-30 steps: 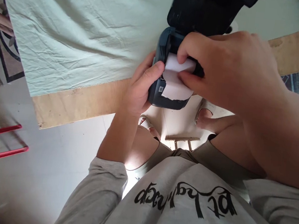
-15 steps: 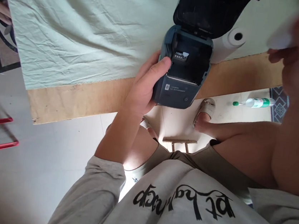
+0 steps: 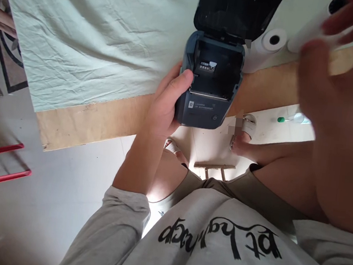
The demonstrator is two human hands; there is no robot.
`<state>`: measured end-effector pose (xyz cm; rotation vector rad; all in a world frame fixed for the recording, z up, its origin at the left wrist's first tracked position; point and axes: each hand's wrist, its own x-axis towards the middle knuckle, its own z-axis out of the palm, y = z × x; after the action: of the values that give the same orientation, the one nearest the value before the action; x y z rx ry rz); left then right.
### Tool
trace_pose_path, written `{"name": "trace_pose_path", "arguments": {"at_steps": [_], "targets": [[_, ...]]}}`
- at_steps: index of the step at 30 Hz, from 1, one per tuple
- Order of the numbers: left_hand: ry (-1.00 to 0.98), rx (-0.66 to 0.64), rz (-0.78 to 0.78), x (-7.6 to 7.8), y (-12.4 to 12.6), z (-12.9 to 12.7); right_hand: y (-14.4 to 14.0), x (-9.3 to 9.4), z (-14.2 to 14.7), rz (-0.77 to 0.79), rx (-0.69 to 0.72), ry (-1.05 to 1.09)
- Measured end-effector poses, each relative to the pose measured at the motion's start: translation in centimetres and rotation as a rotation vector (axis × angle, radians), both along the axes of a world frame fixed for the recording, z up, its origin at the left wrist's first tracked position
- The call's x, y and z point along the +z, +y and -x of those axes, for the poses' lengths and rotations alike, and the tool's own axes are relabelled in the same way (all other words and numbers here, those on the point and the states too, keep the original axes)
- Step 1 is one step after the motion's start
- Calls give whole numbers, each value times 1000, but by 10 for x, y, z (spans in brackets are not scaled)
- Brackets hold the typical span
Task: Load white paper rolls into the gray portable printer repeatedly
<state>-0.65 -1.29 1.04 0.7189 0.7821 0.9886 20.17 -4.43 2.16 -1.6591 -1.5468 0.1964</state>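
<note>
While my left hand (image 3: 166,106) clamps the small dark printer (image 3: 208,89) by its left side, thumb hooked over the rim of the open bay, the printer sits half over the wooden table edge (image 3: 101,119) with its lid (image 3: 235,9) tipped back and up, away from me. My right hand (image 3: 337,91) is up and to the right of the printer, well apart from it, and it is smeared by motion; I see the fingers curled round something white and tube-like, a paper roll (image 3: 312,31) I think, but I cannot tell how firmly it is pinched. From that hand the open bay lies down and to the left, and the bay's long axis runs across the printer from side to side. A second paper roll (image 3: 269,43) rests on the table just right of the lid, nearer the right hand than the left. Most of the lid is cut off by the top of the view, and the label inside the bay is too small to read
</note>
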Motion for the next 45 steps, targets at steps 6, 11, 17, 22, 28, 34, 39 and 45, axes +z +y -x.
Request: {"name": "trace_pose_path", "arguments": {"at_steps": [6,11,17,22,28,34,39,45], "targets": [[-83,-162,-81,-9,6,8,16,-12,24,187,55,-432],[-59,-119,-87,-8,5,7,16,-17,18,120,133,-296],[-21,-86,-26,-6,3,6,5,-21,17,93,131,-358],[-34,-95,-36,-7,3,6,5,-21,16,106,192,-268],[-18,-74,-71,-5,0,4,6,-22,16,100,106,-327],[-31,-106,-58,-8,2,6,3,-23,17,85,141,-302],[-20,-122,-50,-9,4,7,2,-23,17,85,101,-293],[-30,-116,-62,-9,3,7,3,-25,18,79,115,-369]]}}
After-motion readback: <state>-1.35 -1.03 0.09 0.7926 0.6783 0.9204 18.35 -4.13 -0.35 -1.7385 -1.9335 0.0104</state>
